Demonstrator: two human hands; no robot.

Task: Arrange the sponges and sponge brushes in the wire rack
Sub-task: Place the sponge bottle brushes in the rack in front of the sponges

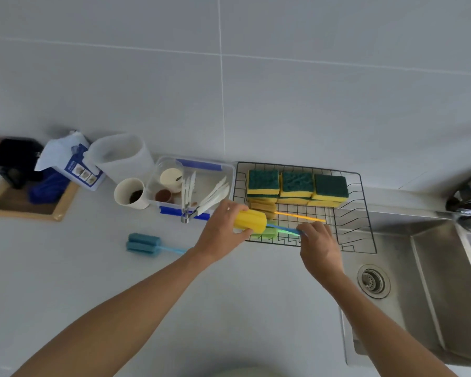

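A black wire rack (365, 213) sits on the counter by the sink. Green-and-yellow sponges (297, 186) are stacked along its back. A tan sponge brush (263, 206) with an orange handle lies in the rack, and a green sponge brush (265, 234) lies at the front. My left hand (223, 227) grips the head of a yellow sponge brush (252, 220) at the rack's left edge. My right hand (317, 240) pinches the blue handle end over the rack's front. A blue sponge brush (143, 243) lies on the counter to the left.
A clear plastic container (229, 172) with cups and white utensils stands left of the rack. Beside it are a paper cup (129, 193), a white jug (120, 156), a packet (74, 161) and a wooden tray (25, 208). A steel sink (433, 281) lies to the right.
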